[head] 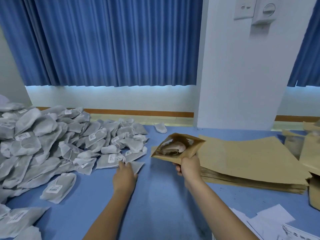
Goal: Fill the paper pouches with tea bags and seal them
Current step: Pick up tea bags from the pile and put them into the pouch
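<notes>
My right hand (187,166) grips the lower corner of a brown paper pouch (178,147) held above the blue table, its mouth open toward me with tea bags visible inside. My left hand (124,176) reaches into the near edge of a big heap of grey tea bags (52,139), and its fingers pinch a flat tea bag (136,166) lying on the table. Just right of the pouch lies a stack of flat empty pouches (251,163).
Loose tea bags (58,187) lie at the front left of the blue table (155,205). White papers (273,220) sit at the front right, brown cardboard boxes (310,153) at the far right. A white pillar and blue curtains stand behind the table.
</notes>
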